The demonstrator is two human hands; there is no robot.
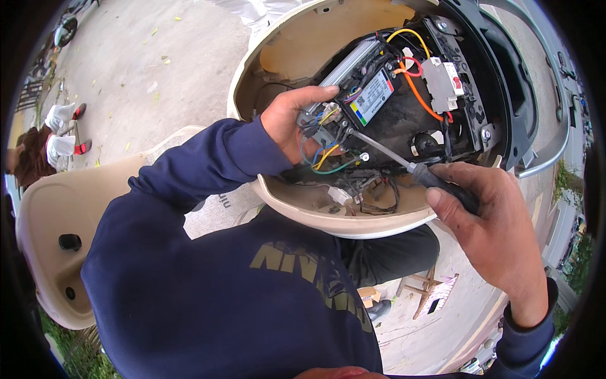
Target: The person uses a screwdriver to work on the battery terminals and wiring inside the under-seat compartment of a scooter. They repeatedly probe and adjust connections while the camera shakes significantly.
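My left hand grips the terminal end of a finned metal motor controller, thumb on top, fingers partly hidden beneath. Blue, yellow and green wires run by its screw terminals. In my right hand is a screwdriver with a black handle, its tip at a terminal screw. A green wire ends in a ring terminal that hangs loose near the shaft. Beside the controller lies a flat box with a printed label. Orange and red cables lead towards a grey circuit breaker.
The cream scooter body shell rings the open compartment. A white connector and dark cables lie at its near edge. A curved metal grab rail is at right, a cream panel at left. Another person sits far left.
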